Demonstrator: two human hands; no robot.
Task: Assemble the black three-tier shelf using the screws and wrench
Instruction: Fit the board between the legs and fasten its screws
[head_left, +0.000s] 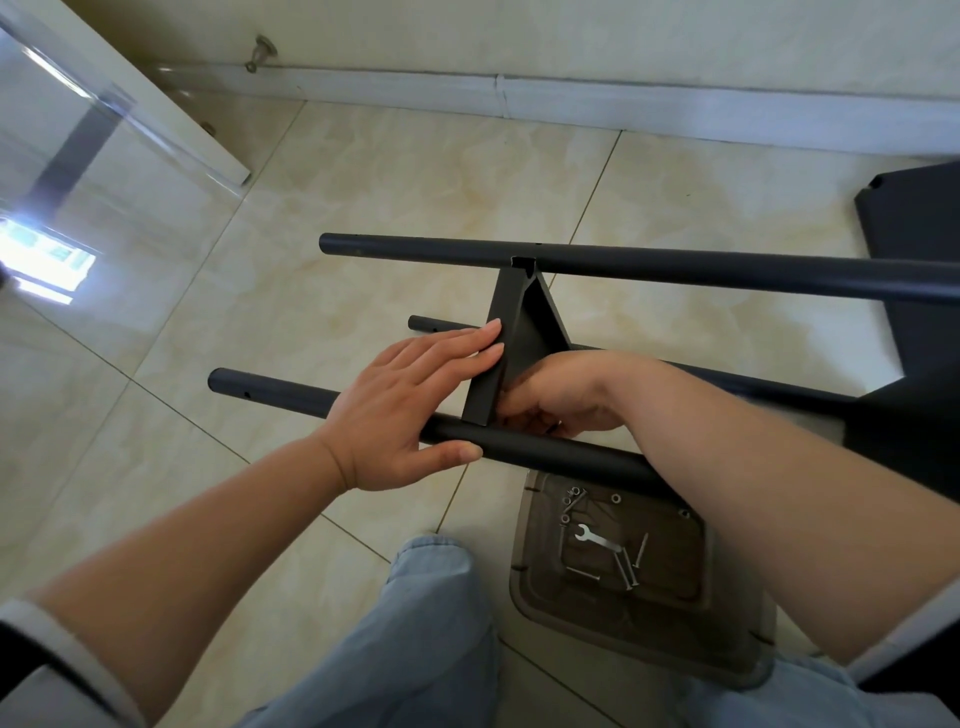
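Bare forearms, pale grey sleeves pushed up over dark cuffs, light blue jeans

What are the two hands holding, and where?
The left hand steadies the black shelf panel, fingers flat on its edge, thumb under the near pole. The right hand is tucked behind; its hold cannot be told.

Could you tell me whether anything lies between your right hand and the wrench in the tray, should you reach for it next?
Partly. The silver open-ended wrench lies uncovered in the brown plastic tray, but the near black metal shelf pole crosses between it and the right hand, which is tucked behind the pole. The hand must come over the pole first.
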